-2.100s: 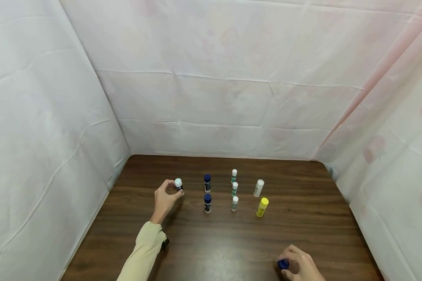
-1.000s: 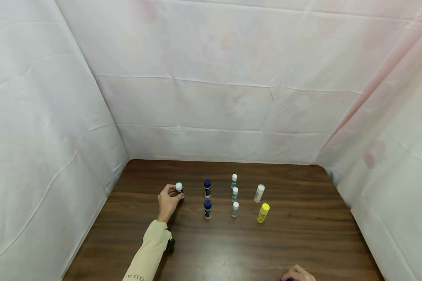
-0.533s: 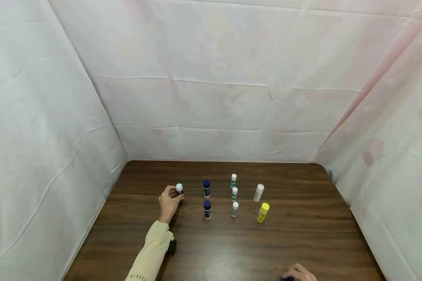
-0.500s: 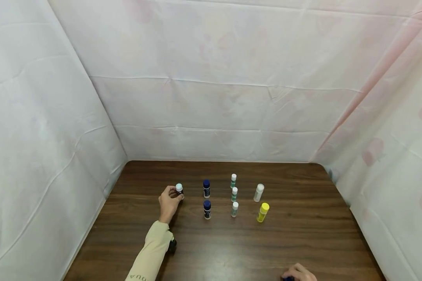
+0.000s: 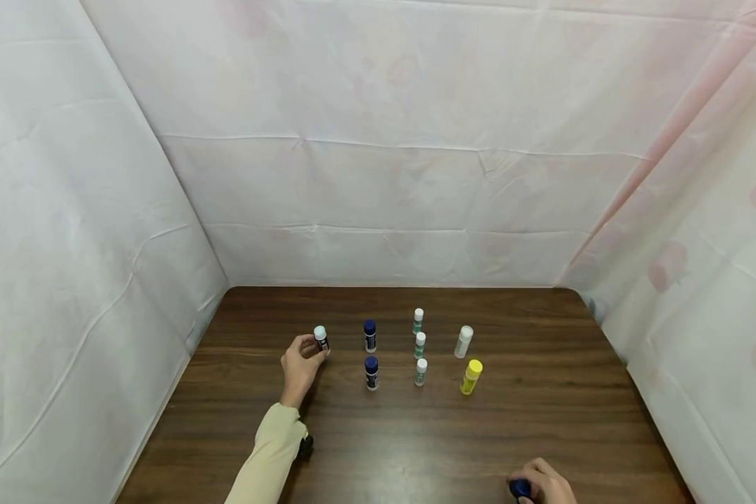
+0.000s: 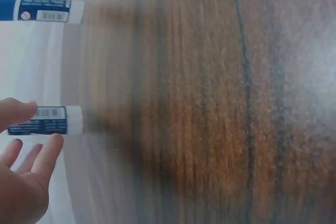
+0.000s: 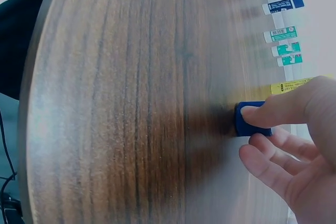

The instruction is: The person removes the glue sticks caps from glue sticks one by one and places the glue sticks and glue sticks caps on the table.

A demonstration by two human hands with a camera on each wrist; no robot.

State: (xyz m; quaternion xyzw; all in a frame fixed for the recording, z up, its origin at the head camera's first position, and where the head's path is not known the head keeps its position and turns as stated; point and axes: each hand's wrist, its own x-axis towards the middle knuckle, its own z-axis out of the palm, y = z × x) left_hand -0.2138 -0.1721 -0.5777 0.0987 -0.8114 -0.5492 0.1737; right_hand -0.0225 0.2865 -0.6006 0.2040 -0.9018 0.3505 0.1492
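In the head view my left hand (image 5: 299, 365) is at the far left of the row, thumb and fingers round an upright glue stick (image 5: 321, 337) with a white top and dark label. The left wrist view shows the thumb on one side of this glue stick (image 6: 55, 124) and a fingertip at its other side; its top end is out of frame. Near the table's front right, my right hand (image 5: 547, 483) pinches a dark blue cap (image 5: 519, 488). Seen from the right wrist, the thumb presses on the cap (image 7: 251, 119), with fingers beneath it.
Two blue-capped glue sticks (image 5: 371, 373) stand right of my left hand. Beyond them are three small green-labelled sticks (image 5: 420, 345) with white caps, a white-topped stick (image 5: 463, 341) and a yellow one (image 5: 471, 376). White cloth (image 5: 378, 189) walls off the wooden table (image 5: 416, 441).
My right hand dipped to the lower frame edge with the blue cap, then came slightly back up into view. My left hand stays at the same glue stick. The view has tilted a little.
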